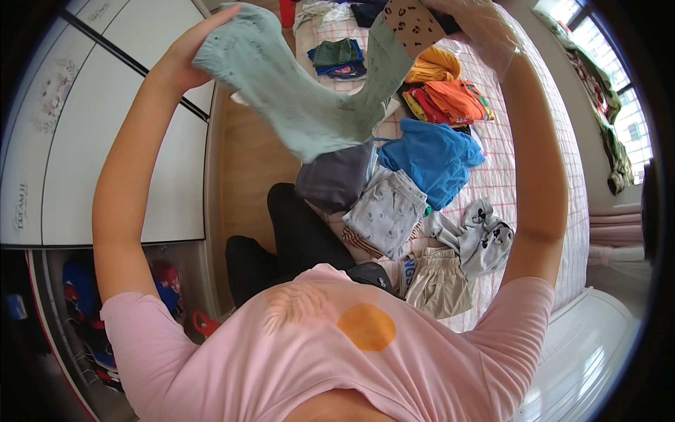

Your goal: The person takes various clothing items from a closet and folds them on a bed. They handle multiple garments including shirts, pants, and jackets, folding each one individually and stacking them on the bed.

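Note:
A pale green garment (281, 98) with a brown, dark-spotted patch (415, 27) hangs in a U between my raised arms. My left hand (193, 53) grips its left end, the fingers partly behind the cloth. My right hand (485, 35) is smeared by motion at the spotted end, which it holds up; its fingers are not clear. Below the garment, on the bed, lie a folded dark grey garment (334, 179) and folded light grey patterned pants (387, 211). Beside them is a bunched blue garment (432, 158).
The checked bed (492, 162) also bears orange clothes (457, 100), a dark green folded stack (337, 55), beige shorts (441, 281) and a grey printed garment (481, 243). White wardrobe doors (133, 133) stand left, above an open compartment with clothes. A translucent bin lid (583, 352) is at lower right.

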